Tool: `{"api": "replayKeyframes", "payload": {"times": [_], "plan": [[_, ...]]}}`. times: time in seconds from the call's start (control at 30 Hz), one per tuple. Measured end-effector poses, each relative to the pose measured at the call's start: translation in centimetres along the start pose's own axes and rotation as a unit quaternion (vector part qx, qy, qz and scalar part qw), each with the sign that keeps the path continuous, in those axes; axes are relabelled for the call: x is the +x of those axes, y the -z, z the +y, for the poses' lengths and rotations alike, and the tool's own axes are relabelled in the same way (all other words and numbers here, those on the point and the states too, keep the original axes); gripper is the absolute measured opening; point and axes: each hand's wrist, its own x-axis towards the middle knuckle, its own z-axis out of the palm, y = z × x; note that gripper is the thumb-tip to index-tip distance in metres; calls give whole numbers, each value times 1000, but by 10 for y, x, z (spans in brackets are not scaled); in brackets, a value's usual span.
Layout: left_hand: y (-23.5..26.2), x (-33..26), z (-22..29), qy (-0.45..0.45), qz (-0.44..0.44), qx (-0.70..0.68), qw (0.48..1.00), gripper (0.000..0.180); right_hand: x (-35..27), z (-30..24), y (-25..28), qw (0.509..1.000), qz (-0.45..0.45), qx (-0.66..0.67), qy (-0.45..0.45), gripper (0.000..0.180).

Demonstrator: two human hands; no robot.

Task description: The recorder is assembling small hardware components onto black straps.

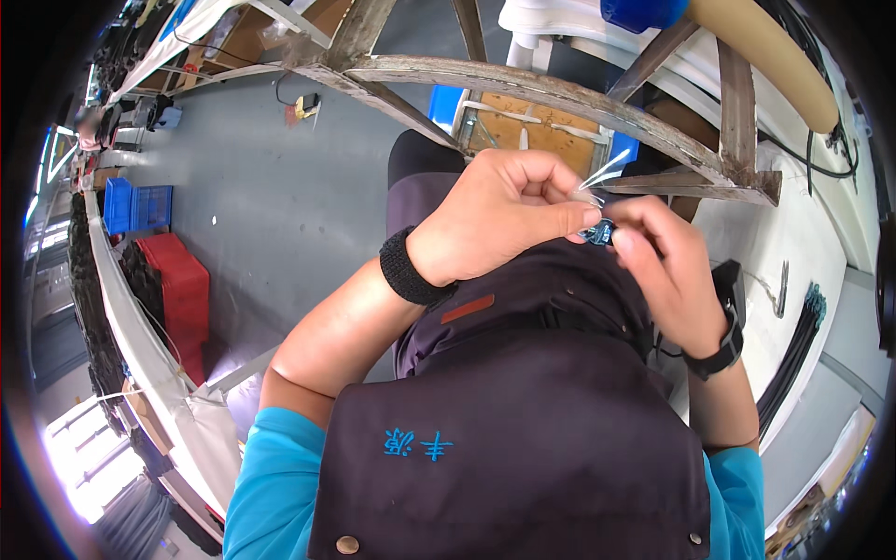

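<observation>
My left hand (509,219) is closed in a pinch on thin whitish strands (607,170), whose loose ends fan up and to the right past the fingertips. Just below those fingertips is a small shiny blue piece (597,233), partly hidden. The thumb and fingers of my right hand (665,266) close on it from the right side. Both hands are held up close together above my lap, over a dark apron (523,392). Whether the strands join the blue piece, I cannot tell.
A worn frame (523,82) spans the space ahead. On the white bench (747,355) to the right lie a bundle of black cables (789,359) with green ends and a slim metal tool (782,289). A red bin (177,289) and blue crate (137,207) stand left.
</observation>
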Motion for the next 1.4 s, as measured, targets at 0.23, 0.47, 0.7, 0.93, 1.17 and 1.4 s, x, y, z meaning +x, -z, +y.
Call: {"api": "replayKeyframes", "payload": {"times": [0.23, 0.47, 0.7, 0.93, 1.17, 1.4], "plan": [[-4, -4, 4, 10, -20, -36, 999, 11, -9, 8, -21, 942, 173, -122, 260, 35], [-1, 0, 8, -14, -13, -7, 1000, 11, -10, 5, -13, 950, 153, -120, 245, 29], [-5, 0, 4, -59, -14, -29, 998, 10, -9, -1, -6, 954, 148, -120, 233, 20], [-2, -2, -1, -93, -22, -34, 995, 8, -5, -6, -1, 975, 115, -64, 179, 13], [0, -6, -1, -75, -32, -33, 996, 14, -5, -8, 6, 998, 11, 51, 26, 14], [-1, -6, 3, -36, -17, -53, 998, 12, -2, 5, -15, 969, 129, 150, 146, 9]]}}
